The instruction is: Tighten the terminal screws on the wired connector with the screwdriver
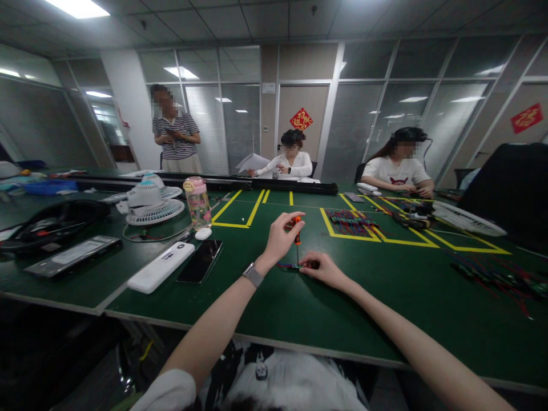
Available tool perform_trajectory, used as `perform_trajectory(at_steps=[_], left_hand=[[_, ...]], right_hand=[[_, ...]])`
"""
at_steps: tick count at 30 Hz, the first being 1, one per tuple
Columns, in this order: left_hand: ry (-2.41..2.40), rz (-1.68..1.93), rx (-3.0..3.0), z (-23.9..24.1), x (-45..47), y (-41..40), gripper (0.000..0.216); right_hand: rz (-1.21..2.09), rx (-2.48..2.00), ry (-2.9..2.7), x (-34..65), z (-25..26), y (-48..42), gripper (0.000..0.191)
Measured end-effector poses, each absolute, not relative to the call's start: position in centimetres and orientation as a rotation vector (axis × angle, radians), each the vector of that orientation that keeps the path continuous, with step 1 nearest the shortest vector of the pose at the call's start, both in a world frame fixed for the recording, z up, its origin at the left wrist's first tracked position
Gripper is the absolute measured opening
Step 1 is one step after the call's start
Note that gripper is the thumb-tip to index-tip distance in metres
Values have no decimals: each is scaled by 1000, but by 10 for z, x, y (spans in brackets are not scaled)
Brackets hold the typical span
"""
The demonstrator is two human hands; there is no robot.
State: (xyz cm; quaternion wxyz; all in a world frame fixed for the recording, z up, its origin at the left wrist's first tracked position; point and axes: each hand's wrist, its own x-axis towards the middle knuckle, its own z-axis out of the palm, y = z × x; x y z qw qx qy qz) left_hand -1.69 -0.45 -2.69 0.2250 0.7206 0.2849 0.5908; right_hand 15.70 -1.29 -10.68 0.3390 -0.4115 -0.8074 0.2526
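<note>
"Head view: wired board (294, 267) loc.?"
"Pinched at its right end by R hand (323, 268), which is nearer; long axis approx. left–right."
"Screwdriver (297, 241)?"
"Gripped by L hand (282, 235), held upright above wired board; tip contact can't be told."
"Qty?"
"1 screwdriver, 1 wired board at the hands. 2 wire heaps seen: far right (353, 222), near right (505, 275); pcs. can't be counted."

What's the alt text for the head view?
The left hand holds an orange-handled screwdriver upright over a small wired part, which the right hand touches, on a green table. Heaps of wired parts lie to the right; a phone and bottle are to the left. Three people are beyond the table.
</note>
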Motion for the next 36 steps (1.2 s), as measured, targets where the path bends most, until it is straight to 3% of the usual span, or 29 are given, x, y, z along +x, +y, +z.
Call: perform_trajectory(at_steps=[36], left_hand=[[733,1548,1749,-30,-14,0,31]], right_hand=[[655,-1051,-2104,158,-110,-11,20]])
